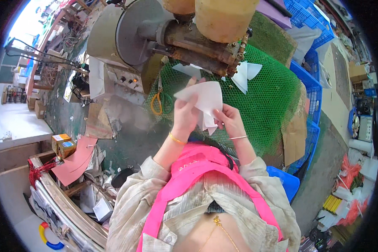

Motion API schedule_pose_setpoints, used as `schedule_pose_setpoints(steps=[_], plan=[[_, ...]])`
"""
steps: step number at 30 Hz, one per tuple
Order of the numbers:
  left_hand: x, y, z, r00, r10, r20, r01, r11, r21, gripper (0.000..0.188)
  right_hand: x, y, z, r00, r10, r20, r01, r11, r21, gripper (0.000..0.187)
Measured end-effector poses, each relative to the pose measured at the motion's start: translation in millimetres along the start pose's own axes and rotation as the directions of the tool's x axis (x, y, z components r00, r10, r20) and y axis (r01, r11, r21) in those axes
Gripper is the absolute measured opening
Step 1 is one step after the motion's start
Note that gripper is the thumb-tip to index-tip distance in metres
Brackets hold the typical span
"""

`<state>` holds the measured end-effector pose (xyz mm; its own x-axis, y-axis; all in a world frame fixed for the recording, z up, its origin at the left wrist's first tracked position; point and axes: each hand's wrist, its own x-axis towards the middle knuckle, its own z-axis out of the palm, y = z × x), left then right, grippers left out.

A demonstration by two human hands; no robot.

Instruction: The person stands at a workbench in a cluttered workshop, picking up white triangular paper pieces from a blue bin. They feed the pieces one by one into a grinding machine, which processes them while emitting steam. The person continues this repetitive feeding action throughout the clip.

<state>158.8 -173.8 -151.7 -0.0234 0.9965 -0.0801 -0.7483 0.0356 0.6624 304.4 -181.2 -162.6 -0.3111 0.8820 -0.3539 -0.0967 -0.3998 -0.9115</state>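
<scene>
My left hand (186, 110) is closed on one side of a few thin white sheet pieces (208, 94), its thumb lying over their edge. The right hand (232, 121) pinches the lower right edge of the same pieces. More white corners hang below, between both hands. Just ahead is a rusty roller machine (197, 44) with a grey drum housing. Other white cut pieces (240, 77) lie beneath its rollers on green mesh netting (269, 101). Scissors with orange handles (156, 104) rest at the mesh's left edge, near my left hand.
Two yellowish containers (227, 19) sit above the rollers. Blue plastic crates (308, 80) line the right side, with brown cardboard (296, 130) beside the mesh. A blue bin (284, 180) stands by my right elbow. Pink sheets (77, 161) and a yellow box (61, 142) lie at left.
</scene>
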Motion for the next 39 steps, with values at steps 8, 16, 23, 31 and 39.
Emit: schedule_pose_setpoints(steps=[8,16,23,31,39], plan=[[-24.1,15.7,-7.6,0.918,0.397,-0.015,-0.175,0.437,0.882,0.018,3.9,-18.8,17.1,0.958,-0.277,-0.071,0.210,0.851,-0.481,0.024],[-12.0,43.5,-10.4,0.928,0.023,-0.371,0.021,0.993,0.114,0.020,19.2,-16.9,41.3,0.921,-0.317,-0.227,0.249,0.927,-0.281,0.022],[17.2,39.3,-31.6,0.933,-0.097,-0.347,0.156,0.977,0.147,0.028,38.9,4.5,40.7,0.882,-0.214,-0.419,0.188,0.977,-0.102,0.029],[42.0,41.3,-39.3,0.945,-0.113,-0.308,0.184,0.960,0.211,0.028,61.0,-25.2,31.8,0.911,-0.038,-0.411,0.060,0.997,0.041,0.032],[45.0,53.6,-28.7,0.929,-0.186,-0.321,0.246,0.957,0.155,0.024,55.8,-11.2,47.6,0.819,-0.127,-0.559,0.222,0.969,0.105,0.026]])
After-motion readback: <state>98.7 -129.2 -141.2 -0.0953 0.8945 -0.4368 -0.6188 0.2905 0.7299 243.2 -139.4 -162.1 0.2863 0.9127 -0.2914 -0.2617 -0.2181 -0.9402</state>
